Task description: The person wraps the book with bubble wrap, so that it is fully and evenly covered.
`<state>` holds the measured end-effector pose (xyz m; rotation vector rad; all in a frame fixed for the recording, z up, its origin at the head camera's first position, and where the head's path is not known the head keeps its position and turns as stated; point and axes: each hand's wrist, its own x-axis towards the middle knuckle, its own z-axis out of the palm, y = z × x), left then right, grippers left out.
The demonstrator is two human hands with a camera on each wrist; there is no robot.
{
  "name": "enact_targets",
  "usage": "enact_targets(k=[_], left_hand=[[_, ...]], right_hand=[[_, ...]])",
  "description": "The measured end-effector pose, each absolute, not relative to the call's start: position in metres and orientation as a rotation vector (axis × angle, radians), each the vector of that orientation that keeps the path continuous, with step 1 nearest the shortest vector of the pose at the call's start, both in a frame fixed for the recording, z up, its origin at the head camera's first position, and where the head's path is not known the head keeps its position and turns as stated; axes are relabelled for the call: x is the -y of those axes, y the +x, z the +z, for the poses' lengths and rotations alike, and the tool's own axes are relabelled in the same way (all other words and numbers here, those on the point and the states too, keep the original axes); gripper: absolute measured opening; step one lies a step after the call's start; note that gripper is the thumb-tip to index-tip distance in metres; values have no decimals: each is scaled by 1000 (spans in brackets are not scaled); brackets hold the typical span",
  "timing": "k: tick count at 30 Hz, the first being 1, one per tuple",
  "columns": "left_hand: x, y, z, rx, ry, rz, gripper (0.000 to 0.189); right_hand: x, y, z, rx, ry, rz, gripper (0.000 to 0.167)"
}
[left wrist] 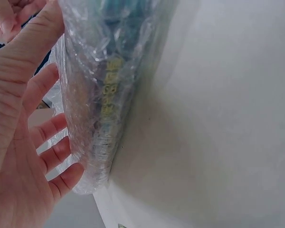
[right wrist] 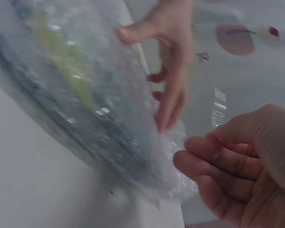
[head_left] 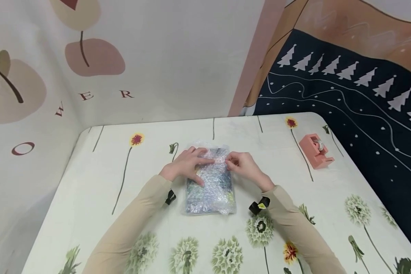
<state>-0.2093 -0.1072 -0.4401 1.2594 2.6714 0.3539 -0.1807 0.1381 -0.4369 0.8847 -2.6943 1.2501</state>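
Observation:
A flat, book-like item in bubble wrap (head_left: 209, 196) lies on the table, with dark blue and yellow showing through the plastic. My left hand (head_left: 186, 166) rests on its upper left part, fingers spread. The left wrist view shows those fingertips along the wrapped edge and yellow lettering under the wrap. At the upper right edge of the parcel, my right hand (head_left: 247, 167) pinches a short strip of clear tape (right wrist: 219, 108) between thumb and forefinger. In the right wrist view the strip stands up from the fingertips, free of the wrap.
A pink tape dispenser (head_left: 314, 154) with a roll stands at the right side of the table. The white tablecloth (head_left: 150, 228) has a flower print. Printed cloths hang behind the table and to its right. A black strap (head_left: 259, 205) sits by the right wrist.

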Motion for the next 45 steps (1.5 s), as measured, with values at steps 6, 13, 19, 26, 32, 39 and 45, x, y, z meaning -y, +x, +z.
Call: enact_targets(k=[6,13,19,26,32,39,45], left_hand=[[106,-210,-441,-2674,1244,368,89],[106,-210,-442,-2672,1200,380,91],[106,-210,-440,-2667,1179,389,91],[106,-209,-439,-2669,1154,400,92],[106,-211,-440,-2679,1178,378,92],[107,-212,-442,-2681,1187,360,92],[107,-212,-443,-2678,1184,370,91]], right_hand=[[-114,-181,-439,2634,1064,806,5],[-101,-185,-440,2551,1218,510,5],[-94,-186,-441,2477,1288,314,10],[-89,-188,-447,2328,1440,104,16],[-88,-187,-451,2283,1520,26,16],[-89,-185,-453,2293,1532,34,15],[-92,-185,-453,2325,1573,71,10]])
